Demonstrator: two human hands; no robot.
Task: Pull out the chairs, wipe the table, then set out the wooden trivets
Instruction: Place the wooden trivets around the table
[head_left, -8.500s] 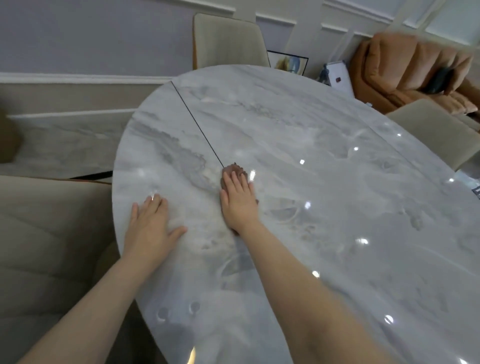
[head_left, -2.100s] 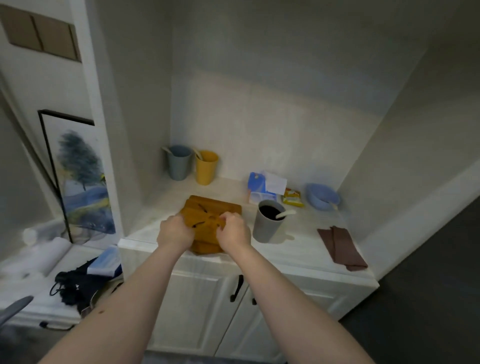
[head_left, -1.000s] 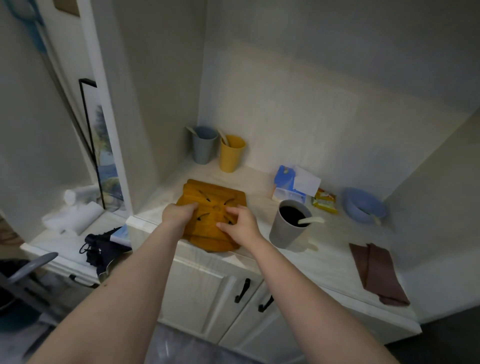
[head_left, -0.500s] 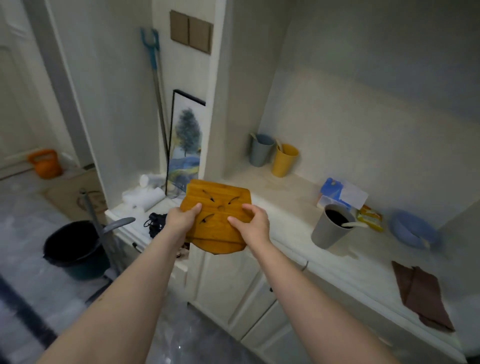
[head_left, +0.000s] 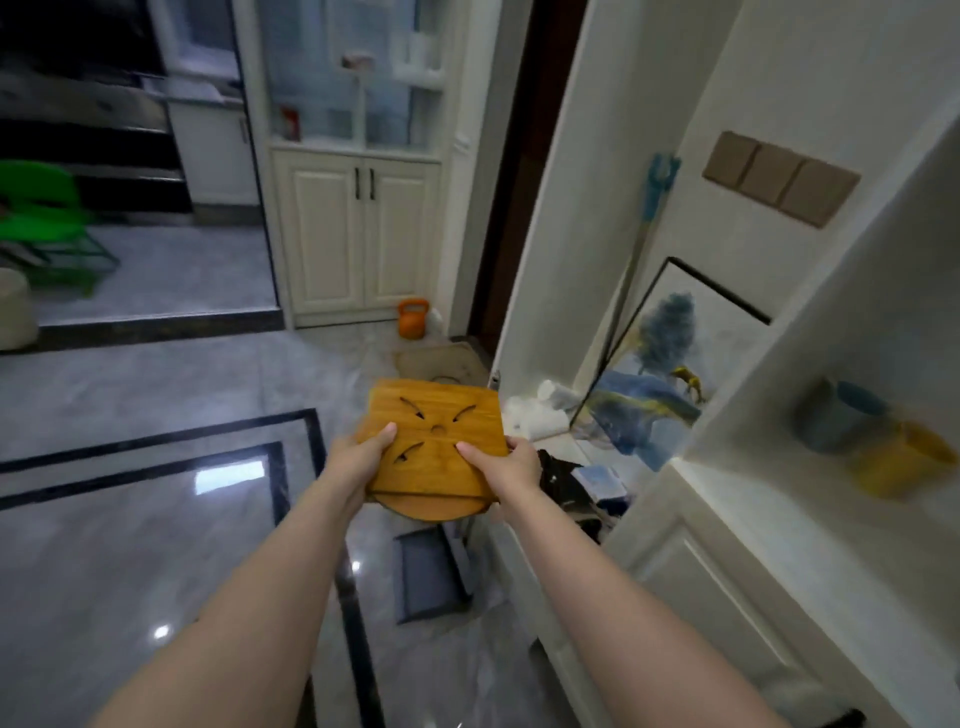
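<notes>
Both hands grasp a stack of wooden trivets in mid-air over the floor: left hand on its left edge, right hand on its right. A white cabinet edges the right; open tiled floor runs left and far toward a cupboard.

left hand and right hand extended, thumbs on top, gripping

Glossy grey floor, white cabinet.
</notes>
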